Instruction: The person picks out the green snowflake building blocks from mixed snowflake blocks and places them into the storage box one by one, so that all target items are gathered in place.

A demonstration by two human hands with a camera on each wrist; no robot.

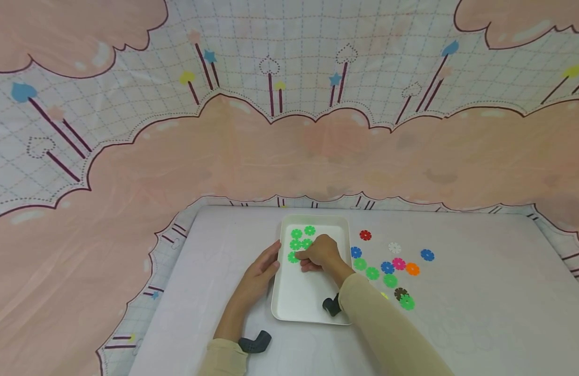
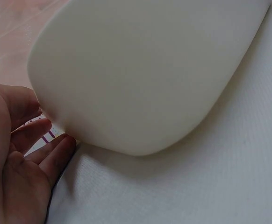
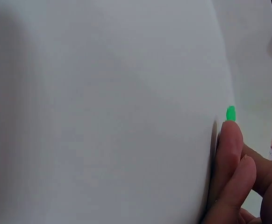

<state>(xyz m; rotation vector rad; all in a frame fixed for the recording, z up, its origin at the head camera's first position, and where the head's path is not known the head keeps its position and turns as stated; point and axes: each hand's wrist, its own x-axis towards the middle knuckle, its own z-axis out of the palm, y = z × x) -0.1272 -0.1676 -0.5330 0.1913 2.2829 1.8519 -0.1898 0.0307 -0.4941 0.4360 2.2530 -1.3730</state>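
Your right hand (image 1: 323,253) is over the tray (image 1: 298,300). Its fingers touch a green disc (image 1: 291,257) at their tips; whether they pinch it, you cannot tell. Four more discs (image 1: 296,234) lie just beyond these fingers, mixed discs (image 1: 399,263) to their right on the table (image 1: 482,292). Your left hand's (image 1: 255,279) fingers rest, unclenched, against the tray's left side.

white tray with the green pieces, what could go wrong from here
The right hand is right beside the green pieces, so it might nudge one out of place. The left hand touches the edge of the white tray; a push there could shift the pieces. The right sleeve partly hides a yellow piece and might brush it away.
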